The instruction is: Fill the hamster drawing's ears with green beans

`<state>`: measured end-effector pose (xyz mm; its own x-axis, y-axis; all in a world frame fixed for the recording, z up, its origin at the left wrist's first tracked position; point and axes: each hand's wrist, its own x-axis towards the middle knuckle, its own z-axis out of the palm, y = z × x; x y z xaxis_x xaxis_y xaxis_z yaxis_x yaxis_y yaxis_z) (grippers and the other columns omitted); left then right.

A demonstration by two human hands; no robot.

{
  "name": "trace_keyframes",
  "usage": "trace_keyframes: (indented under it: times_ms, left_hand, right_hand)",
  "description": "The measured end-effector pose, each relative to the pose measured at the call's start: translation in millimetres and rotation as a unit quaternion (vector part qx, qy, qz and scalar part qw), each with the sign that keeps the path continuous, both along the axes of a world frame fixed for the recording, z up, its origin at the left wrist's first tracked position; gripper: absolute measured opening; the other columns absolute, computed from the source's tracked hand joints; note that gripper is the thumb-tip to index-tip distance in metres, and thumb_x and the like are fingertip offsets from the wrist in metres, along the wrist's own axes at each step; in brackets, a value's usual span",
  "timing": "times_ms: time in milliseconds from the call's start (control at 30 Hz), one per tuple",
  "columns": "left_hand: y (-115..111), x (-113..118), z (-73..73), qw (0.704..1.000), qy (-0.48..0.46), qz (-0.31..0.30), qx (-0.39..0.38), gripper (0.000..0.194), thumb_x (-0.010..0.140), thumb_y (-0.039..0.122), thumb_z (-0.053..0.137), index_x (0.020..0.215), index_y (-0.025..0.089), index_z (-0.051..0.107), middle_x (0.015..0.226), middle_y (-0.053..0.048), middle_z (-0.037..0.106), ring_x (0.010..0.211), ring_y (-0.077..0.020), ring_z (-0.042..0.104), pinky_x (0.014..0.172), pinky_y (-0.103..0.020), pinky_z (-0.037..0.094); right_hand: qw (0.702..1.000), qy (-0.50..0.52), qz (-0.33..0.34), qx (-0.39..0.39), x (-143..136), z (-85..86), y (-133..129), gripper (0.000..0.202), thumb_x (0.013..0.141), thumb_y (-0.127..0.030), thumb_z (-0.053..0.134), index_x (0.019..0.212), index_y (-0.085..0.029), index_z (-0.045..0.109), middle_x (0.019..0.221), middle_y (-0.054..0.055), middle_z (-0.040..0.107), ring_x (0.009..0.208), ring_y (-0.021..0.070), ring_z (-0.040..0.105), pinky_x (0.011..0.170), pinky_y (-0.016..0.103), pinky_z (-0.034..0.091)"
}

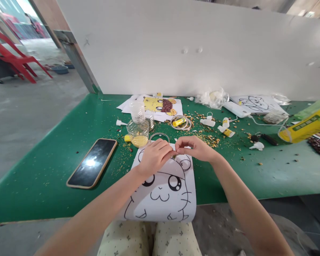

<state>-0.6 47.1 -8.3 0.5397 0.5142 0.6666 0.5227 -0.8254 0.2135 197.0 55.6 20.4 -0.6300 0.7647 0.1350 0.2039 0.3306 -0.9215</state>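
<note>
A line drawing of a hamster [160,206] lies on the green table in front of me, its lower edge reaching past the table edge above my lap. Over the top of the sheet my left hand [156,157] is closed, fingertips pinched together. My right hand [196,147] meets it there, thumb and forefinger also pinched. Whatever the fingertips hold is too small or hidden to make out. Just beyond the hands are a clear ring-shaped lid [160,134] and a cut plastic bottle [138,137] with yellow grains inside.
A phone [92,163] lies on the left. Scattered seeds [208,138], small glue bottles [226,131] and a yellow glue stick [179,122] lie beyond. A half-filled hamster picture [162,106] rests at the back. A yellow bottle [306,124] is at right; a white board [202,53] stands behind.
</note>
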Motion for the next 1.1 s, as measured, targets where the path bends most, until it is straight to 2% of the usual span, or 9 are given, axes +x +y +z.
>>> trace_keyframes:
  times_ms: [233, 600, 767, 933, 1100]
  left_hand:
    - [2.4, 0.3, -3.7, 1.0, 0.004, -0.003, -0.001, 0.024, 0.091, 0.032, 0.045, 0.077, 0.017, 0.058, 0.075, -0.002, 0.06, 0.073, -0.015, 0.05, 0.067, -0.027, 0.041]
    - [2.5, 2.0, -3.0, 1.0, -0.004, -0.007, 0.001, 0.023, 0.09, 0.031, 0.048, 0.075, 0.017, 0.057, 0.073, -0.001, 0.06, 0.071, -0.014, 0.049, 0.066, -0.026, 0.041]
    - [2.9, 1.3, -4.1, 1.0, -0.008, -0.004, 0.0, 0.022, 0.089, 0.031, 0.05, 0.073, 0.017, 0.056, 0.072, -0.001, 0.059, 0.072, -0.014, 0.049, 0.066, -0.026, 0.041]
    - [3.0, 0.5, -4.2, 1.0, -0.011, 0.002, -0.009, 0.021, 0.089, 0.029, 0.05, 0.073, 0.017, 0.057, 0.073, -0.002, 0.059, 0.072, -0.0145, 0.049, 0.067, -0.027, 0.041]
    - [3.1, 0.9, -3.8, 0.999, -0.01, 0.011, -0.028, 0.022, 0.089, 0.03, 0.05, 0.072, 0.017, 0.057, 0.071, -0.001, 0.058, 0.071, -0.014, 0.049, 0.067, -0.027, 0.041]
  right_hand:
    - [0.998, -0.052, 0.021, 0.026, -2.8, 1.4, -2.9, 0.008, 0.086, -0.02, 0.046, 0.078, -0.018, 0.047, 0.072, -0.002, 0.048, 0.064, 0.0087, 0.043, 0.058, 0.023, 0.036]
    - [0.997, -0.065, 0.028, 0.017, -3.2, 2.9, -4.4, 0.01, 0.088, -0.019, 0.041, 0.079, -0.019, 0.044, 0.075, -0.001, 0.047, 0.068, 0.0103, 0.048, 0.061, 0.025, 0.038]
    - [0.999, -0.033, 0.011, 0.009, -1.9, 2.7, -3.7, 0.009, 0.085, -0.022, 0.048, 0.078, -0.018, 0.05, 0.073, -0.001, 0.051, 0.065, 0.0096, 0.049, 0.061, 0.025, 0.04]
    - [0.999, -0.013, -0.048, -0.016, 1.4, 3.7, -2.9, 0.013, 0.08, -0.028, 0.058, 0.085, -0.018, 0.063, 0.077, 0.001, 0.065, 0.071, 0.0118, 0.06, 0.067, 0.027, 0.048]
    - [0.998, -0.027, -0.064, -0.01, 2.3, 4.6, -3.6, 0.014, 0.078, -0.028, 0.06, 0.084, -0.019, 0.068, 0.078, 0.002, 0.069, 0.073, 0.0141, 0.065, 0.067, 0.027, 0.052]
